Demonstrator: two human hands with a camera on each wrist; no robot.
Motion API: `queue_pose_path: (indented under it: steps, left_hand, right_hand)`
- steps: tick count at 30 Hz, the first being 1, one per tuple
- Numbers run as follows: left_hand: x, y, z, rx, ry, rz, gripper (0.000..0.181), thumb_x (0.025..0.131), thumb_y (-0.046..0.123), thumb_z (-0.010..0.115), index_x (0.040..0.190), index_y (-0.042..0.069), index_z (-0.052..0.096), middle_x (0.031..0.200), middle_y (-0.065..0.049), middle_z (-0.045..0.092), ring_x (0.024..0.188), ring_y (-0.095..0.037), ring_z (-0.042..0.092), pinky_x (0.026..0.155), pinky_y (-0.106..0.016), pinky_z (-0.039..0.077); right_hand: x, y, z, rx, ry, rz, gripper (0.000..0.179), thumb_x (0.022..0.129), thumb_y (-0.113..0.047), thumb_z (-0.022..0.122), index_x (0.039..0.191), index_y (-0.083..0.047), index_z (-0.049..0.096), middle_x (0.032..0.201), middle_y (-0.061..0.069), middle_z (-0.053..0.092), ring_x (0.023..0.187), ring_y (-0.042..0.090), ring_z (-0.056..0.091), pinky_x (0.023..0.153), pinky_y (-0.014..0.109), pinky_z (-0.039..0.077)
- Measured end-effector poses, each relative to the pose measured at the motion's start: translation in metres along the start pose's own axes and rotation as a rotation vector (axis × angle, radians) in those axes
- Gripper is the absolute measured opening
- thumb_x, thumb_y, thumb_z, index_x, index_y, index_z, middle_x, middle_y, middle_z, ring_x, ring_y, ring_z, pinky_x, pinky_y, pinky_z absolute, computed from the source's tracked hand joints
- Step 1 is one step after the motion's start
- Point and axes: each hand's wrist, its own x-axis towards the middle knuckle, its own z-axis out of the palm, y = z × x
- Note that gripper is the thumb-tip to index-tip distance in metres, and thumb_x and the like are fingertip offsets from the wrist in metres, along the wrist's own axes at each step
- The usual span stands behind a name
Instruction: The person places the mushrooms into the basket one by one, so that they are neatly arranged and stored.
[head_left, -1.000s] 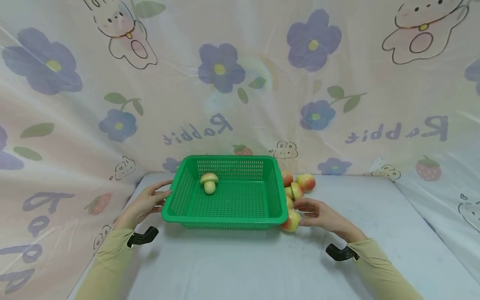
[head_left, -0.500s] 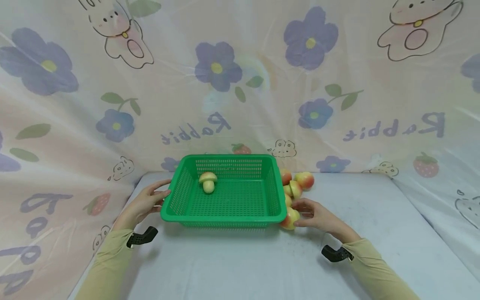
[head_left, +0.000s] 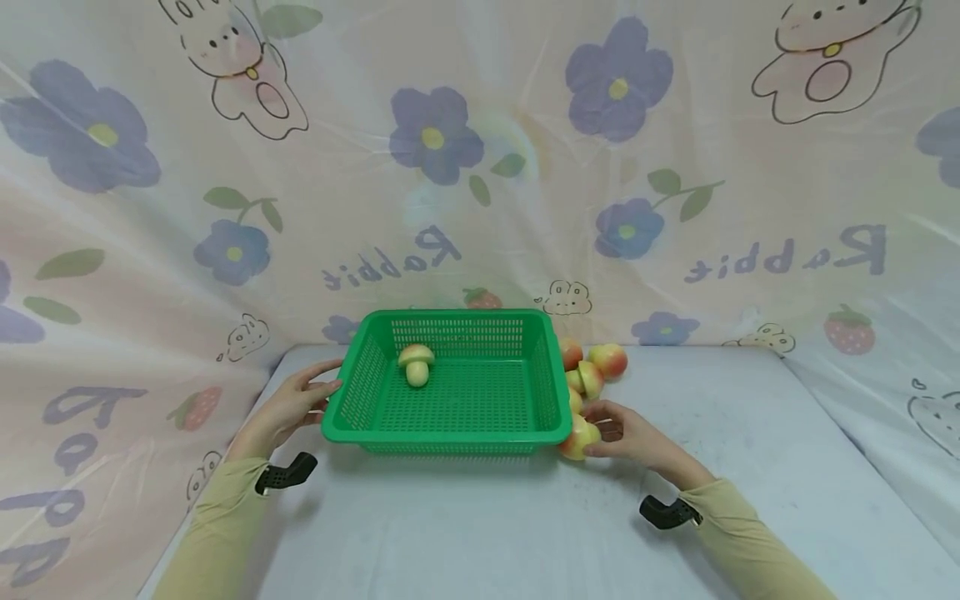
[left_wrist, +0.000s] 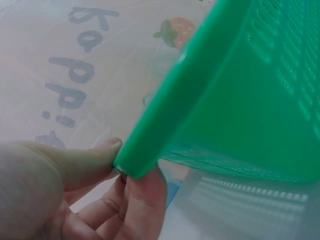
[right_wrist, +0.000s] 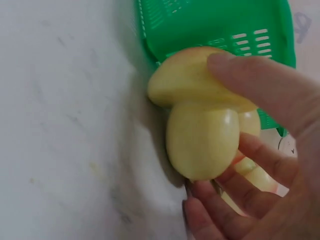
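Note:
A green plastic basket (head_left: 450,437) with slotted walls stands mid-table. My left hand (head_left: 288,408) pinches its left rim; in the left wrist view the thumb lies on one side of the rim and the fingers on the other. Inside the basket, toward the left, lies one mushroom (head_left: 417,367) with a pale stem. Beside the basket's front right corner is another yellow-and-red mushroom (right_wrist: 200,140), held in my right hand (head_left: 626,435). My right thumb presses on its cap, and the fingers curl around behind its stem, partly hidden.
Several more mushrooms (head_left: 607,361) lie bunched along the basket's right side, some partly hidden by its wall. The white tabletop (head_left: 450,533) extends in front. A patterned cloth (head_left: 510,225) hangs behind the table and along its sides.
My right hand has moved slightly left, closing in around the front mushroom by the basket. The left hand stays on the basket rim. The head view has shifted a little.

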Motion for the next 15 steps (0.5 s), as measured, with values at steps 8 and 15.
queue_pose_path:
  steps: [8, 15]
  left_hand:
    - [0.0012, -0.0015, 0.0003, 0.008, 0.039, -0.040, 0.059, 0.100, 0.024, 0.053, 0.152, 0.015, 0.026, 0.086, -0.002, 0.066, 0.068, -0.011, 0.060, 0.062, -0.027, 0.053]
    - [0.0002, 0.0021, 0.0002, -0.010, 0.017, -0.030, 0.060, 0.101, 0.024, 0.052, 0.153, 0.015, 0.024, 0.090, -0.004, 0.067, 0.069, -0.012, 0.061, 0.063, -0.028, 0.053]
  right_hand:
    - [0.0005, -0.0019, 0.0057, -0.056, -0.003, -0.010, 0.056, 0.083, -0.016, 0.077, 0.127, 0.005, 0.049, 0.123, 0.018, 0.055, 0.113, 0.035, 0.054, 0.090, 0.036, 0.048]
    - [0.0007, -0.0026, 0.0027, -0.097, -0.009, -0.021, 0.054, 0.081, -0.015, 0.078, 0.124, 0.005, 0.051, 0.115, 0.018, 0.057, 0.102, 0.030, 0.059, 0.083, 0.031, 0.051]
